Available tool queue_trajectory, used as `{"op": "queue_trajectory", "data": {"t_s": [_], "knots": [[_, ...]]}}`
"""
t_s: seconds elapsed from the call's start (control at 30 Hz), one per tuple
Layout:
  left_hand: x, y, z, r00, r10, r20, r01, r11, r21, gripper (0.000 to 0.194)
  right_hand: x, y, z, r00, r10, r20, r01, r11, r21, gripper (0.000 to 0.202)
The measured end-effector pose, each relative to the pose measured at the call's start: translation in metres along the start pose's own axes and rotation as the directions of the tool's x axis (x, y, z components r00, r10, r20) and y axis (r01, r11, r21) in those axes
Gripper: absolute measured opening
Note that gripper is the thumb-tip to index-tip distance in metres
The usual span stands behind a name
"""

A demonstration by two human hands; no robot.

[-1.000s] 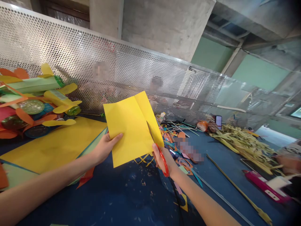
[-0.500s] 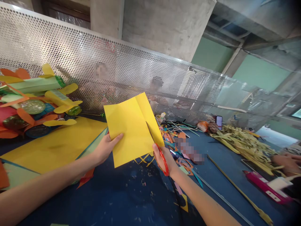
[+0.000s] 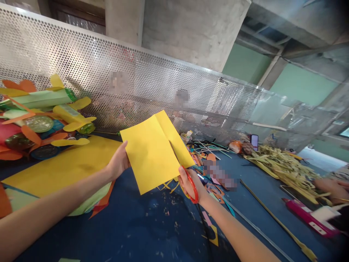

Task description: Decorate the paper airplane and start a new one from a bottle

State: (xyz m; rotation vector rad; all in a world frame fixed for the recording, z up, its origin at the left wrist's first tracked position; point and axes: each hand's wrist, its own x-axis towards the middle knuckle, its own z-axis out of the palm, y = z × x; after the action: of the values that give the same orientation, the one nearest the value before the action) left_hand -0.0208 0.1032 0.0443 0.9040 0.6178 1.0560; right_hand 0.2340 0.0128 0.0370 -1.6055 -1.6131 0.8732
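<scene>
So the folded yellow paper (image 3: 149,153) is kept up above the blue table (image 3: 152,233), right between both hands. Its left edge is met by the left hand (image 3: 118,160): the thumb is seen upright right by the edge, but the other fingers are partly hidden, so whether the sheet is actually pinched there can't be told. On the other side, the red-handled scissors (image 3: 195,193) are gripped by the right hand (image 3: 202,187), fingers wrapped round the handles, just below the paper's lower right edge. The blade is sunk into a slit that runs up into the sheet from that edge, and the flap to its right is left attached at the top. As for containers, a bunch of plastic bottles (image 3: 40,123) is piled at the far left, some wrapped in coloured paper with orange and yellow paper wings stuck on; what's inside can't be made out. Under the pile's near side a big yellow sheet (image 3: 68,163) is laid out. A small white bottle (image 3: 187,135) is parked behind the paper scraps (image 3: 196,157), contents hidden too. Way over on the right, a pink power strip (image 3: 311,218) is plugged with something white.
</scene>
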Motion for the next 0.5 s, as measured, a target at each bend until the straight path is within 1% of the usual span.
{"op": "queue_trajectory", "data": {"t_s": [0.03,0.1,0.13,0.17,0.2,0.23,0.27,0.3,0.33,0.37,0.4,0.43,0.47,0.5], "knots": [[0.006,0.006,-0.007,0.998,0.019,-0.054,-0.017,0.999,0.047,0.056,-0.001,-0.001,0.001,1.000,-0.005,-0.019,0.005,1.000,0.013,0.055],[0.018,0.019,-0.022,0.990,0.094,-0.103,-0.079,0.986,0.148,0.056,-0.003,-0.002,0.003,0.998,-0.021,-0.065,0.023,0.999,0.023,0.057],[0.024,0.027,-0.028,0.977,0.149,-0.151,-0.116,0.971,0.208,0.055,-0.005,-0.004,0.004,0.998,-0.026,-0.058,0.028,0.999,0.035,0.057],[0.030,0.034,-0.034,0.957,0.228,-0.179,-0.171,0.944,0.283,0.056,-0.006,-0.006,0.005,0.999,-0.033,-0.039,0.035,0.998,0.051,0.058],[0.034,0.041,-0.037,0.936,0.322,-0.146,-0.250,0.896,0.368,0.062,-0.008,-0.008,0.005,0.999,-0.041,-0.017,0.042,0.997,0.067,0.058],[0.039,0.049,-0.038,0.922,0.375,-0.093,-0.296,0.841,0.454,0.066,-0.009,-0.009,0.006,0.999,-0.051,0.005,0.051,0.995,0.083,0.058],[0.042,0.056,-0.036,0.910,0.414,-0.038,-0.333,0.781,0.528,0.066,-0.010,-0.011,0.006,0.998,-0.065,0.026,0.062,0.993,0.099,0.058],[0.045,0.062,-0.031,0.901,0.431,0.045,-0.374,0.723,0.581,0.065,-0.011,-0.013,0.007,0.996,-0.079,0.049,0.073,0.991,0.114,0.057],[0.048,0.068,-0.025,0.895,0.421,0.149,-0.417,0.667,0.617,0.066,-0.012,-0.014,0.007,0.993,-0.094,0.066,0.085,0.988,0.128,0.057],[0.051,0.073,-0.017,0.888,0.387,0.249,-0.452,0.634,0.628,0.068,-0.013,-0.014,0.008,0.991,-0.109,0.079,0.097,0.985,0.142,0.056],[0.054,0.077,-0.009,0.881,0.330,0.340,-0.474,0.630,0.616,0.070,-0.014,-0.015,0.009,0.988,-0.123,0.090,0.108,0.982,0.153,0.056],[0.057,0.080,-0.002,0.868,0.274,0.414,-0.484,0.653,0.583,0.071,-0.014,-0.014,0.009,0.986,-0.134,0.097,0.117,0.979,0.165,0.056],[0.060,0.083,0.005,0.855,0.226,0.466,-0.483,0.675,0.558,0.072,-0.014,-0.014,0.009,0.985,-0.142,0.099,0.124,0.977,0.175,0.056],[0.064,0.086,0.010,0.844,0.222,0.488,-0.491,0.688,0.535,0.074,-0.014,-0.013,0.009,0.984,-0.148,0.102,0.128,0.975,0.183,0.056]]}}
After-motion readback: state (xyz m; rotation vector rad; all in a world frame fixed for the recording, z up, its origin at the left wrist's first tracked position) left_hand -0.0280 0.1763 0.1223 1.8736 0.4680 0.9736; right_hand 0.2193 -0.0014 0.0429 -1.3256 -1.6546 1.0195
